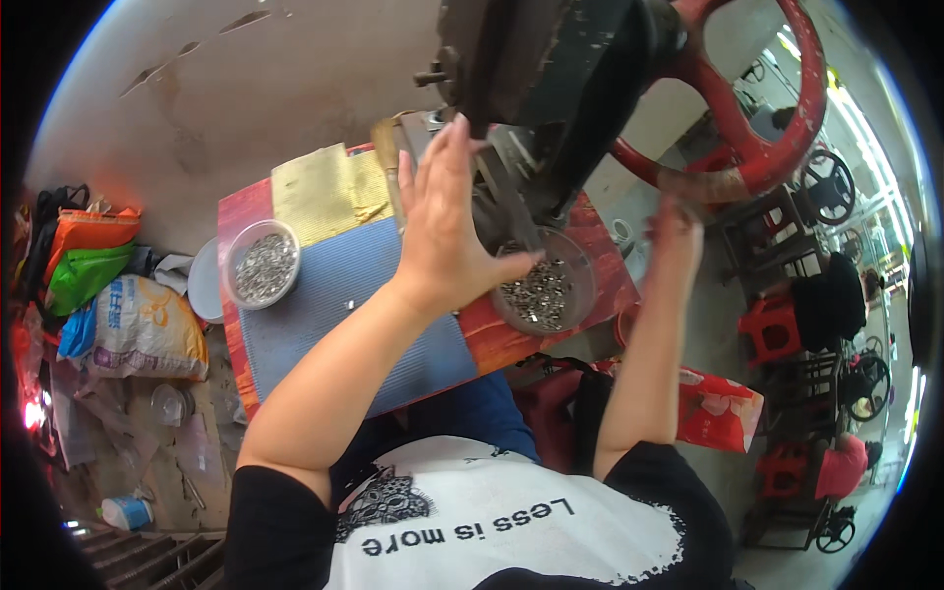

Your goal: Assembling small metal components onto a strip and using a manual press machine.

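My left hand (442, 221) is raised beside the head of a dark hand press (560, 79), its fingers stretched out and the thumb spread away from them. Its fingertips partly hide the press's working area, and I see nothing held in it. My right hand (677, 236) is smeared by motion at the lower rim of the press's red handwheel (762, 162); its fingers do not show clearly. Below my left thumb, a clear round bowl (580, 310) holds small metal pieces. Left of that hand is a white tub (236, 280) of small silvery metal pieces.
A blue ribbed mat (295, 344) and a yellow textured sheet (310, 192) lie on the red-patterned tabletop (482, 349). Bags, including a white printed sack (147, 329), crowd the floor at left. A red box (718, 408) stands at lower right. Farther right are more presses, red stools and people.
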The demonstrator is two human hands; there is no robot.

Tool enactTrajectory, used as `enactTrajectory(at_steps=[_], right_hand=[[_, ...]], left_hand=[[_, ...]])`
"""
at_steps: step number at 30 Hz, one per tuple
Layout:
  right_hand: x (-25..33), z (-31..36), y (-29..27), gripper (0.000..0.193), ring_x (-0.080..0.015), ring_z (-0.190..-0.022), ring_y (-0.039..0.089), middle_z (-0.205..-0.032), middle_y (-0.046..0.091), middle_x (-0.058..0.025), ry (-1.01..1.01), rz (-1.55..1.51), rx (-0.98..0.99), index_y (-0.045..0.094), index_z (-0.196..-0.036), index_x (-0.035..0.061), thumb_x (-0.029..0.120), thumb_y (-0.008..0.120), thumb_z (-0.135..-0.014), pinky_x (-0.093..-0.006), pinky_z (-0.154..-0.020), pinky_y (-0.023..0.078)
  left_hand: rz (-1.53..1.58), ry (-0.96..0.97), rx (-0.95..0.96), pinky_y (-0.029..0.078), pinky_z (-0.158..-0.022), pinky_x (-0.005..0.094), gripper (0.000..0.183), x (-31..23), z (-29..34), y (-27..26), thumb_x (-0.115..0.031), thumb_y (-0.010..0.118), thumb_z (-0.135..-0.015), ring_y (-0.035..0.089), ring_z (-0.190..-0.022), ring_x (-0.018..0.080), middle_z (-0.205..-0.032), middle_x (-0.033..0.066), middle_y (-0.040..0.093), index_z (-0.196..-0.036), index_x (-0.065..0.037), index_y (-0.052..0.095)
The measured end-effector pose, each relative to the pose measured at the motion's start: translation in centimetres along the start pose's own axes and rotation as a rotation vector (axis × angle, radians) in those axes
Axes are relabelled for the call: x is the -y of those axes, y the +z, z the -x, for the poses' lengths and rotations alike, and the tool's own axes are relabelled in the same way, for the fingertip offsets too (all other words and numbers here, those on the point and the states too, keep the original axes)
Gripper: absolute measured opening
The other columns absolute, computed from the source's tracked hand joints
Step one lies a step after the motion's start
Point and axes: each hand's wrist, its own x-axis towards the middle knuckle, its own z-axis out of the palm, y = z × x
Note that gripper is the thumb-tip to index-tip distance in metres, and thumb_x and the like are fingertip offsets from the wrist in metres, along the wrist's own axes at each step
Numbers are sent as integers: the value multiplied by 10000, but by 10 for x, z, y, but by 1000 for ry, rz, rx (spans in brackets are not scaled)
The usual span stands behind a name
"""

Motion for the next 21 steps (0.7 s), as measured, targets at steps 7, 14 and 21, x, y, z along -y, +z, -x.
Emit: enactTrajectory(at_steps=[7, 14, 21], right_hand=[[-1, 77, 17, 355, -121, -927, 605, -973, 697, -46, 113, -216, 793, 684, -1102, -35, 298, 589, -1020, -276, -825, 491], [-22, 73, -1, 299, -296, -883, 667, -974, 688, -163, -587, 669, 681, 665, -1056, -46, 229, 662, -941, -382, -803, 515], [-21, 73, 22, 300, -383, -911, 650, -977, 668, -204, -678, 518, 530, 670, -1046, -34, 230, 691, -905, -409, -813, 510]], left_hand=[[-10, 122, 169, 71, -1170, 660, 1411, -35, 16, 30, -251, 958, -446, 319, -1460, 376, -1430, 150, 504, -1565, -3, 136], [-160, 60, 165, 50, -1161, 680, 1348, -41, 40, -3, -313, 952, -512, 314, -1467, 347, -1493, 178, 425, -1560, 4, 166], [-550, -434, 363, 161, -1204, 533, 1204, -3, 51, -49, -286, 926, -598, 331, -1447, 350, -1447, 240, 465, -1501, 95, 227]])
